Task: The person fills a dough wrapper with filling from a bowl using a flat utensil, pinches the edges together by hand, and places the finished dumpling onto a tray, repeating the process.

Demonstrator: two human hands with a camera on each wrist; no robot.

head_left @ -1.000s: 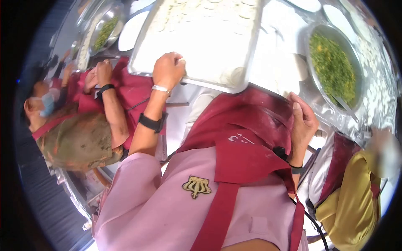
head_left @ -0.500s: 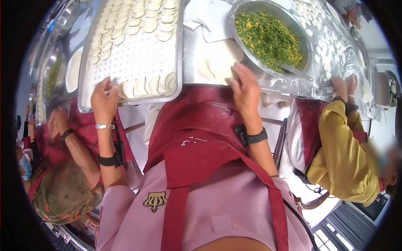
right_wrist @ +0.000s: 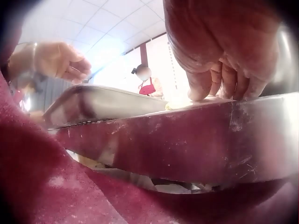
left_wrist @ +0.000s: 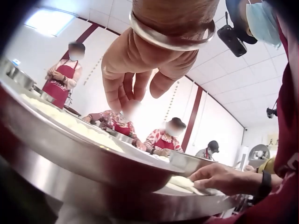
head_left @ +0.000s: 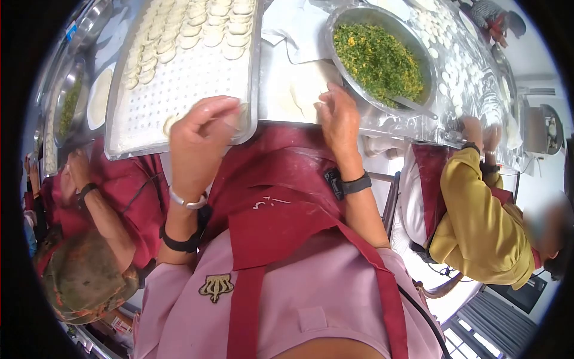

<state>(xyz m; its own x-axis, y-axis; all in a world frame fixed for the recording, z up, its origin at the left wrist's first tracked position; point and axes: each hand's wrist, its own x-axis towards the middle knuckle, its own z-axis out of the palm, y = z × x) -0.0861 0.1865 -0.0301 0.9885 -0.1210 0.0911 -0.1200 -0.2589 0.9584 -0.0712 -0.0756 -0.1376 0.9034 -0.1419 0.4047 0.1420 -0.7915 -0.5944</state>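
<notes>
My left hand (head_left: 202, 140) hovers over the front right part of the perforated tray (head_left: 139, 110), partly hiding a front row of dumplings. In the left wrist view the fingers of this hand (left_wrist: 149, 60) hang loosely bent with nothing between them. At the table's front edge, my right hand (head_left: 341, 122) pinches the edge of a flat piece of dough (head_left: 304, 99). The left wrist view shows that dough (left_wrist: 182, 183) between the thumb and fingers. From the right wrist view, the right hand's fingertips (right_wrist: 222, 95) are down at the tabletop.
A metal bowl of chopped green and yellow filling (head_left: 376, 60) with a spoon (head_left: 412, 106) stands beyond the right hand. White cloth (head_left: 305, 30) lies behind the dough. Small dough rounds (head_left: 460, 78) cover the table at right. People work on both sides (head_left: 484, 221).
From the tray's front left part, my left hand has moved right, over the right end of the front row. My right hand has stayed by the dough, its fingers now closer together.
</notes>
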